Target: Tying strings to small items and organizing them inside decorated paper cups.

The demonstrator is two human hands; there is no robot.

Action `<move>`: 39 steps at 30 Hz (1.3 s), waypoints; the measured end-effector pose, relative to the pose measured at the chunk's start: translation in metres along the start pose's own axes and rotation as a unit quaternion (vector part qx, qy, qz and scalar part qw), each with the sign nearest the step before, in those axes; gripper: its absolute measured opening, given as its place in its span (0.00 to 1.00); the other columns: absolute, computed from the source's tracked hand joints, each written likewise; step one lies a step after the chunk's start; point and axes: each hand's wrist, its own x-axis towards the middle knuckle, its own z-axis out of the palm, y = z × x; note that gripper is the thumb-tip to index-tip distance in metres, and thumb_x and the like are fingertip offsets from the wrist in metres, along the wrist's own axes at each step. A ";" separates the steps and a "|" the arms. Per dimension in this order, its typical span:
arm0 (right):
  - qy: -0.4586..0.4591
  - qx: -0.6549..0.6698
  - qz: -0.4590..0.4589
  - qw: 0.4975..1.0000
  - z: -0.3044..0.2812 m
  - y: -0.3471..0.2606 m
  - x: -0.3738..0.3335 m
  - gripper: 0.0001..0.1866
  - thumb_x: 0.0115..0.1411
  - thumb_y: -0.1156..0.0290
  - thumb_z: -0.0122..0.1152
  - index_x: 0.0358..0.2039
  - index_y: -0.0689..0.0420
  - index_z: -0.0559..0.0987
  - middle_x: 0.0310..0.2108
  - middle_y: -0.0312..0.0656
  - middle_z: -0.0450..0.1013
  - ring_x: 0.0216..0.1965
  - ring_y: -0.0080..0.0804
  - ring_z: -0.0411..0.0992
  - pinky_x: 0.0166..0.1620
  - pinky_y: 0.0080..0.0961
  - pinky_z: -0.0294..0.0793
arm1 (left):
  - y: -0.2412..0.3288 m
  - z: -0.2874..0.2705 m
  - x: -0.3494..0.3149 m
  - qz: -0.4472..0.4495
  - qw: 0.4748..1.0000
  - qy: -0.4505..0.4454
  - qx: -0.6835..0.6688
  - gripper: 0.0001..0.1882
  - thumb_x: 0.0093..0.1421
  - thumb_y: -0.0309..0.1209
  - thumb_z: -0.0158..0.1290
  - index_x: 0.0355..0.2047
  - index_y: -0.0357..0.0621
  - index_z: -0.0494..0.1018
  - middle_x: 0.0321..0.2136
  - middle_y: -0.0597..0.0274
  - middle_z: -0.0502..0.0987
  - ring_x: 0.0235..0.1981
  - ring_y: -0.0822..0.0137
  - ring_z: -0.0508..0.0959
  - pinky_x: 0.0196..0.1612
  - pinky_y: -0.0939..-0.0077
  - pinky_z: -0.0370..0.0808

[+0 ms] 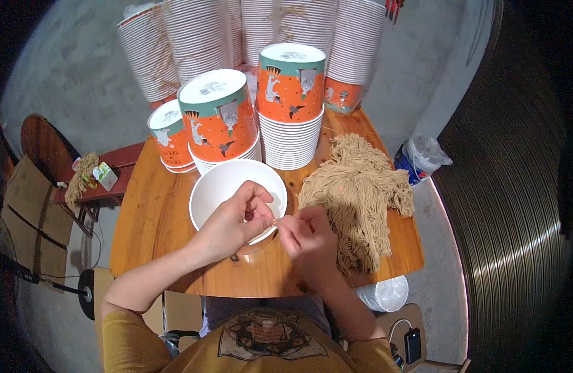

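Note:
A white paper bucket (207,186) stands with its mouth up on the wooden table, close in front of me. Over its near right rim, the fingertips of my left hand (233,221) and my right hand (308,239) meet, both pinched. Something tiny and pale seems to lie between them, too small to make out. To the right of my right hand spreads a thick bundle of tan cord (355,199), its loose strands hanging toward the table's near edge.
Behind the bucket stand upside-down stacks of orange and green printed paper buckets (218,118), (291,93). Taller wrapped stacks (196,37) line the wall. A lined pail (420,158) stands beyond the table's right edge. At left, a red bench (115,158) carries more cord (81,180).

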 end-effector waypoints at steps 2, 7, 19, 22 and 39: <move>-0.041 0.000 0.013 0.999 -0.002 0.004 0.000 0.10 0.45 0.79 0.65 0.29 0.52 0.78 0.24 0.38 0.67 0.25 0.32 0.71 0.26 0.26 0.71 | 0.004 0.000 -0.001 -0.007 1.000 -0.004 -0.003 0.13 0.58 0.20 0.51 0.43 0.38 0.62 0.28 0.65 0.72 0.32 0.77 0.72 0.38 0.82 0.70; -0.077 -0.062 -0.110 0.989 -0.010 0.004 0.011 0.09 0.47 0.75 0.64 0.30 0.54 0.75 0.23 0.40 0.68 0.23 0.35 0.71 0.26 0.27 0.71 | 0.007 0.000 -0.001 -0.015 1.000 -0.003 -0.008 0.13 0.59 0.19 0.50 0.43 0.37 0.60 0.27 0.66 0.71 0.30 0.77 0.71 0.36 0.83 0.70; -0.286 0.202 0.225 0.909 -0.012 0.011 0.034 0.08 0.53 0.67 0.59 0.24 0.57 0.71 0.21 0.37 0.70 0.23 0.30 0.70 0.28 0.30 0.70 | -0.003 0.003 -0.004 0.015 0.999 0.020 0.030 0.13 0.59 0.23 0.50 0.42 0.38 0.61 0.26 0.66 0.69 0.29 0.77 0.70 0.36 0.80 0.70; -0.290 0.283 0.243 0.881 -0.008 0.023 0.029 0.07 0.56 0.68 0.57 0.27 0.58 0.73 0.22 0.31 0.69 0.24 0.21 0.66 0.29 0.24 0.66 | -0.002 0.002 -0.003 0.003 1.000 0.018 0.015 0.13 0.59 0.24 0.51 0.42 0.38 0.62 0.26 0.66 0.70 0.29 0.76 0.70 0.36 0.79 0.70; -0.333 0.396 0.430 0.740 -0.023 0.011 0.039 0.09 0.61 0.64 0.54 0.30 0.56 0.75 0.19 0.24 0.62 0.19 0.10 0.59 0.22 0.12 0.54 | 0.000 0.002 -0.003 0.013 0.999 0.018 0.037 0.11 0.58 0.23 0.50 0.40 0.38 0.62 0.27 0.66 0.71 0.30 0.77 0.71 0.37 0.80 0.70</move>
